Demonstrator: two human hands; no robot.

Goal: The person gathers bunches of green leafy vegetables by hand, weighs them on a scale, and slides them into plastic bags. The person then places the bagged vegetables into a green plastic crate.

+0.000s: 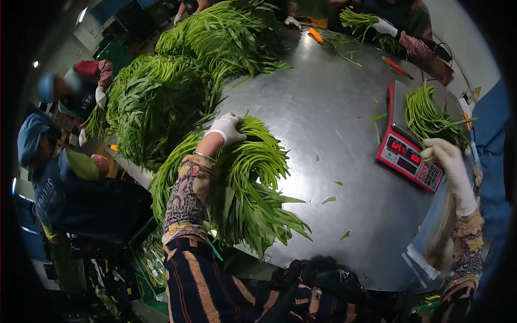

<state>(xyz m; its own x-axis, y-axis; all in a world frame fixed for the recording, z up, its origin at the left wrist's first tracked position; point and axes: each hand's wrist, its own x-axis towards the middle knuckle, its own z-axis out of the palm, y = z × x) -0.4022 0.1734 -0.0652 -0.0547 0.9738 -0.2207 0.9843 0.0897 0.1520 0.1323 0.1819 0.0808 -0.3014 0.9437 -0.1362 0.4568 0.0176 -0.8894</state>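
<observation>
My left hand (pixel 226 128), in a white glove, is closed on the upper stems of a large heap of leafy green stalks (pixel 258 145) that look like water spinach. The stalks curve over, and their leaves hang toward the front edge of the table. On the right, my right hand (pixel 444 153), also gloved, is at the near edge of a red digital scale (pixel 406 156), its fingers apart beside the weighed greens. A small bunch of greens (pixel 428 116) lies on the scale's metal plate. Red digits on the display appear to read 0.257 and 0.00.
Taller heaps of greens (pixel 156 102) stand at the back left of the metal table (pixel 323 129). An orange-handled tool (pixel 315 36) and a red-handled one (pixel 396 67) lie toward the back. Plastic bags (pixel 431 242) are at the front right. Co-workers stand left and across.
</observation>
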